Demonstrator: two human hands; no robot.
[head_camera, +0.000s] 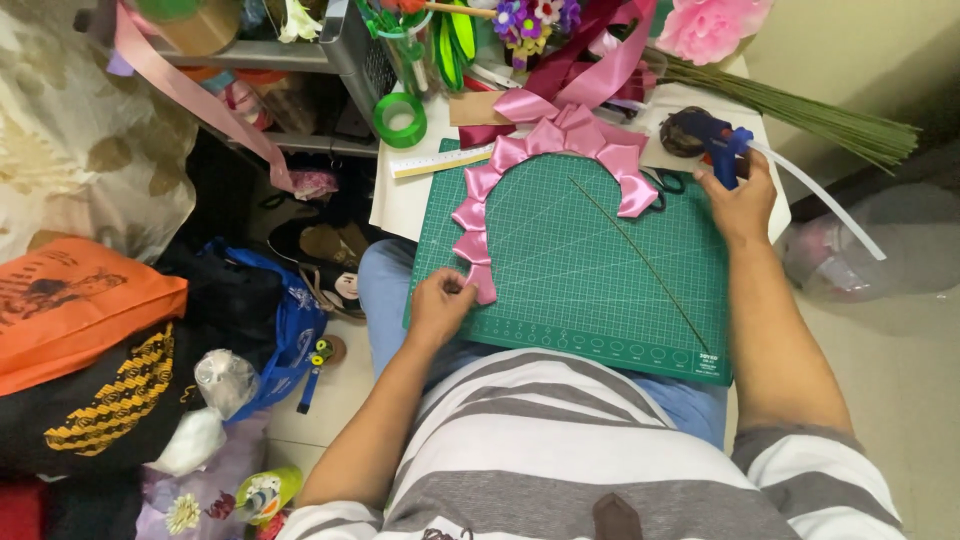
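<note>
1. Left hand (440, 305) pinches the near-left end of the pink ribbon-petal arch (545, 150), pinning it flat on the green cutting mat (580, 280).
2. Right hand (738, 200) grasps the blue glue gun (722, 150) at the mat's far-right corner, parked clear of the ribbon.
3. A thin wire stem (640, 258) lies diagonally across the mat.

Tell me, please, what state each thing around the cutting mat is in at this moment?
Pink ribbon arch: folded petals, lying curved on the mat.
Left hand: pinching the arch's lower end.
Right hand: closed around the blue glue gun, held at the mat's corner.
Green cutting mat: flat across the lap.
Thin wire: lying loose, diagonal on the mat.
Green tape roll: lying flat.
</note>
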